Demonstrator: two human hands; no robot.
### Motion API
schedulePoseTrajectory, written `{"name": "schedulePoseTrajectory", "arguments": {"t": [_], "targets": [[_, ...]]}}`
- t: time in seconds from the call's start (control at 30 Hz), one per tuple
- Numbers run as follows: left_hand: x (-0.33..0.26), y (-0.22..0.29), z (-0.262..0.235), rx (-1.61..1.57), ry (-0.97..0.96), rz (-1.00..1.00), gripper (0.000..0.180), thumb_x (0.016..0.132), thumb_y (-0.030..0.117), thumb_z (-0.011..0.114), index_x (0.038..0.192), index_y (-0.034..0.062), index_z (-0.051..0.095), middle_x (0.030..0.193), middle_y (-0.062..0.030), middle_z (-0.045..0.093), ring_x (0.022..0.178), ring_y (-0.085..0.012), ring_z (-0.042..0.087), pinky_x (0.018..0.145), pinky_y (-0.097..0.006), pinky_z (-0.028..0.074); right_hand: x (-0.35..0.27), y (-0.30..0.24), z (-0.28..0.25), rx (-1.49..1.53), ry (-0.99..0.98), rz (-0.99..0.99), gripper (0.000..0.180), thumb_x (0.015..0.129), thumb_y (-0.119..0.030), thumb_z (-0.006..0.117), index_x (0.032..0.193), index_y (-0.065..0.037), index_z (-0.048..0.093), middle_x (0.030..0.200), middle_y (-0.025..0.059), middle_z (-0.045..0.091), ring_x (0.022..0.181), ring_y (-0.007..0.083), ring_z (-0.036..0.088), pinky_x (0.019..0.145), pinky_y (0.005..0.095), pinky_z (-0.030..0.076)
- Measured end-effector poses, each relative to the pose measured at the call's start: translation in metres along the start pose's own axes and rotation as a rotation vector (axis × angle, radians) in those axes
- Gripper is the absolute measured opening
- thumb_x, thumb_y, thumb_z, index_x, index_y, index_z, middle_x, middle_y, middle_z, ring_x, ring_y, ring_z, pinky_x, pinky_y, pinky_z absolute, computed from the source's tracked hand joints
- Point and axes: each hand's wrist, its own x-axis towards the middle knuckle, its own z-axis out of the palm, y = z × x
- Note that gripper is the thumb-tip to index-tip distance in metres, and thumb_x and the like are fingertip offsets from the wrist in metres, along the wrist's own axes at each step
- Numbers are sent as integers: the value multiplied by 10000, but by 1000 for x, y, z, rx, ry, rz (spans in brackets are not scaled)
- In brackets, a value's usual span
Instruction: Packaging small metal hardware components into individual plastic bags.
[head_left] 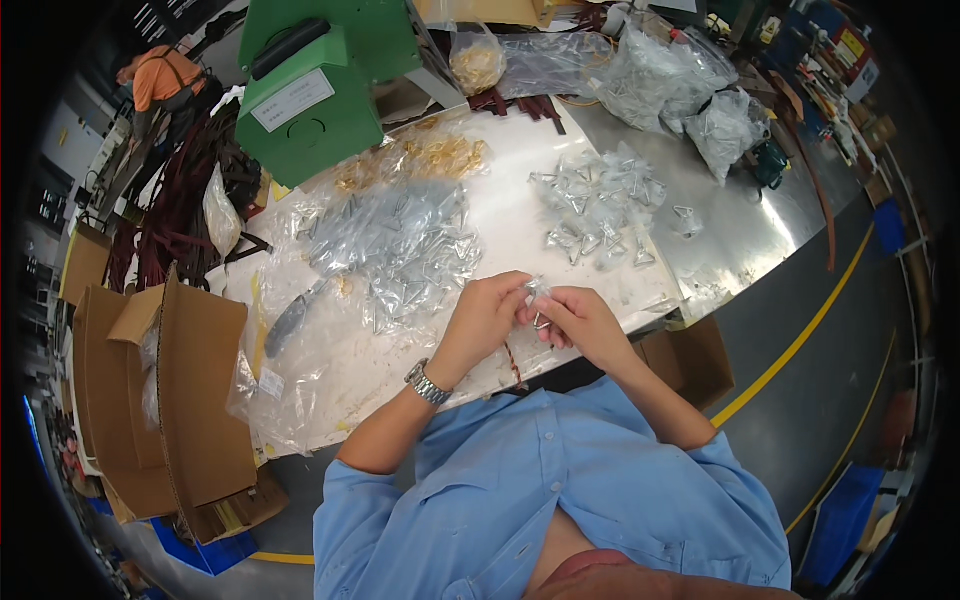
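My hands meet above the near edge of the white work surface (520,190). Pinched between the fingertips of my left hand (490,308) and my right hand (588,320) is a small clear plastic bag (537,288). A silvery metal ring (541,322) shows by my right fingers; whether it lies inside the bag is hard to tell. To the left spreads a heap of silvery triangular metal rings (410,240) with clear plastic. Ahead and to the right lies a looser pile of small clear bags with metal rings (600,195).
A green machine (310,110) stands at the far left, near gold-coloured pieces (430,155) in plastic. Cardboard boxes (205,390) are at the left. Full plastic bags (670,85) sit at the back right. A person in orange (160,80) bends over at the far left.
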Motion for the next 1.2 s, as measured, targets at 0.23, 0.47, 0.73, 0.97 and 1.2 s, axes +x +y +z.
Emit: {"name": "schedulePoseTrajectory", "arguments": {"t": [0.23, 0.47, 0.73, 0.97, 1.2], "targets": [[6, 19, -35, -483, -147, -205, 280, 1066, 121, 579, 1300, 6, 682, 778, 28, 621, 591, -19, 449, 528, -181, 341, 17, -36, -31, -137, 258, -228, 238, 1058, -193, 634, 1001, 15, 735, 718, 11, 671, 599, 44, 587, 533, 228, 462], [-5, 39, -96, -571, 275, -22, 224, 1075, 142, 583, 1186, 2, 718, 761, 52, 589, 584, 0, 411, 511, -165, 293, 47, -65, -70, -1241, 668, -554, 489, 907, -197, 790, 1350, -63, 631, 747, 162, 677, 671, 333, 678, 621, 436, 528], [3, -11, -112, -346, 681, 67, 204, 1071, 128, 578, 1102, 10, 741, 716, 47, 592, 598, -14, 444, 531, -202, 322, 189, -45, 26, -1272, 208, -1095, 477, 787, -43, 764, 1252, -119, 690, 1138, 74, 661, 1045, 287, 652, 857, 395, 558], [0, -18, -108, -336, 743, 116, 202, 1063, 123, 583, 1084, -1, 741, 704, 38, 595, 619, -28, 499, 559, -229, 375, 198, -37, 26, -1282, 93, -1104, 224, 784, -79, 764, 1005, -86, 729, 1068, 81, 673, 972, 278, 660, 829, 401, 559], [-1, -21, -107, -355, 690, 105, 196, 1041, 95, 583, 1067, -6, 750, 696, 16, 613, 639, -34, 526, 583, -235, 406, 171, -39, 34, -883, 91, -951, 182, 830, -27, 780, 972, -25, 668, 1102, 127, 674, 997, 332, 676, 826, 406, 567]]}}
